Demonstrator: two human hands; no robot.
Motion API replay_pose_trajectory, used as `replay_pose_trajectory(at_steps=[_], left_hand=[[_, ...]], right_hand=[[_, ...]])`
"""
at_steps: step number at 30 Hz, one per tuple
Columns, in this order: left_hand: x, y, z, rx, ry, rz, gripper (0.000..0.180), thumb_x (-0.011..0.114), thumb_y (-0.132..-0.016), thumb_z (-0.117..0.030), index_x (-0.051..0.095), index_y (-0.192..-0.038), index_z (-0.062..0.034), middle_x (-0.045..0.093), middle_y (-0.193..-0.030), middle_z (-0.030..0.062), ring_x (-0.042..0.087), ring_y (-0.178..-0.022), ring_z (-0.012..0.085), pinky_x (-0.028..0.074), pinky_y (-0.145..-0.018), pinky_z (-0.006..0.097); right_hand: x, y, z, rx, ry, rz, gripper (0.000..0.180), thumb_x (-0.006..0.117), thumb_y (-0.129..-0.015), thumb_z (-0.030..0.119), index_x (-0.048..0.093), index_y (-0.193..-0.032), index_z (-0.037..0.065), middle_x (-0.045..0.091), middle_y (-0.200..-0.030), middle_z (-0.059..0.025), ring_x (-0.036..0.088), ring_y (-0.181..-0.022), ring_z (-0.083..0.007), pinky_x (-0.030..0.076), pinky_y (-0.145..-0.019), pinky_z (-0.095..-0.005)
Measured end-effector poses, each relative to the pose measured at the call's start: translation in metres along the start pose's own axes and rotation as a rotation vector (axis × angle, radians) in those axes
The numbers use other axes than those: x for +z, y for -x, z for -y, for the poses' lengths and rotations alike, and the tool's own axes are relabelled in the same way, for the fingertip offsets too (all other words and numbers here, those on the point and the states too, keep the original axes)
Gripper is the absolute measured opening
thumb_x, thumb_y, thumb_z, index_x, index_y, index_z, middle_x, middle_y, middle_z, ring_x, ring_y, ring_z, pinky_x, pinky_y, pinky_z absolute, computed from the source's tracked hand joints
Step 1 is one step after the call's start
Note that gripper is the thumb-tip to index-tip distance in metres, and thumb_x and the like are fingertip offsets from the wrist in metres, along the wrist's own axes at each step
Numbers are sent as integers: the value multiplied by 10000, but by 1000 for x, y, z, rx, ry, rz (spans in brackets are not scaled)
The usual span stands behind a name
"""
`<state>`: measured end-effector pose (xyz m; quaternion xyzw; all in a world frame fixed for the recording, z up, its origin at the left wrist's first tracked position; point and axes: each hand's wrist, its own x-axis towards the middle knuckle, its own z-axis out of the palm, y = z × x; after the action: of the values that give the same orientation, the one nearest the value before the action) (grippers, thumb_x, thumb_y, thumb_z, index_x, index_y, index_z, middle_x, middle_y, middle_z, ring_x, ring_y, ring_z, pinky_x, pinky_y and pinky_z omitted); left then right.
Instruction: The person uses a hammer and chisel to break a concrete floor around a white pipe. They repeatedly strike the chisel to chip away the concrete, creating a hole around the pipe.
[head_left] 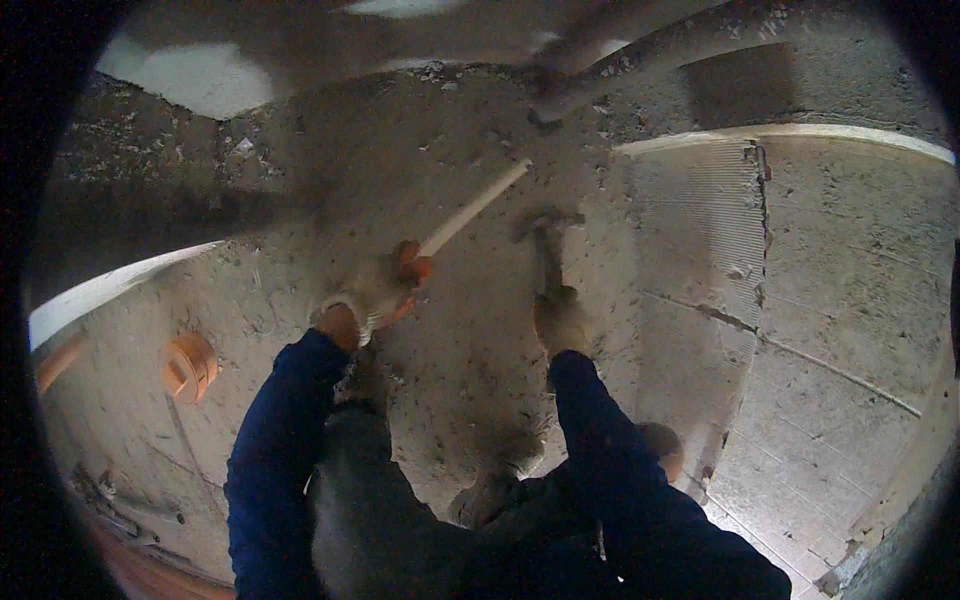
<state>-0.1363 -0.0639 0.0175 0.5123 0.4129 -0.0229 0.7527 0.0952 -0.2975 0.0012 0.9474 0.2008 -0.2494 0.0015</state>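
My left hand, in a pale work glove with orange fingers, is closed around the near end of a light-coloured stick. The stick slants up and away to the right over the rough floor, its far end bare. In my right hand, also gloved, is a hammer gripped by its handle. Its dark head points away from me, right of the stick and apart from it. The hammer and right glove are somewhat blurred. Whether either tool touches the floor I cannot tell.
Large tiles cover the right side, beside a strip of ridged adhesive. An orange round pipe cap sits in the floor at left. Pale strips run along the walls. Dark tools lie at lower left.
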Motion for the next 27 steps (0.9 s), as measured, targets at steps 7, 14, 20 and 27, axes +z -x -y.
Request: replay_pose_trajectory(at_steps=[7,14,20,27], left_hand=[[-28,37,5,66,-394,-51,265,543,-1000,-297,582,-1190,-117,590,-758,-15,498,-548,78,389,-466,269],[-44,66,17,117,-290,-154,328,556,-984,-311,574,-1231,-97,633,-723,72,617,-614,187,463,-560,354],[-49,83,33,187,-241,-179,306,574,-988,-296,570,-1228,-106,592,-800,-23,540,-649,76,439,-554,243],[-45,95,10,-73,-272,-172,261,554,-1006,-264,575,-1215,-108,575,-838,-65,486,-614,43,405,-527,216]], right_hand=[[-161,-82,62,-546,-1089,-273,501,599,-959,361,473,-1314,30,562,-1247,-144,537,-1171,-301,419,-1005,-439],[-452,-147,188,-1124,-515,-558,372,514,-1000,259,562,-1294,37,626,-1232,-94,581,-1138,-202,426,-1044,-408],[-447,-126,207,-1330,-923,-304,387,528,-989,295,534,-1300,64,628,-992,-104,603,-903,-243,496,-823,-387],[-453,-127,168,-1293,-1039,-219,369,543,-920,198,556,-1268,75,628,-1117,-104,583,-1056,-277,456,-961,-396]])
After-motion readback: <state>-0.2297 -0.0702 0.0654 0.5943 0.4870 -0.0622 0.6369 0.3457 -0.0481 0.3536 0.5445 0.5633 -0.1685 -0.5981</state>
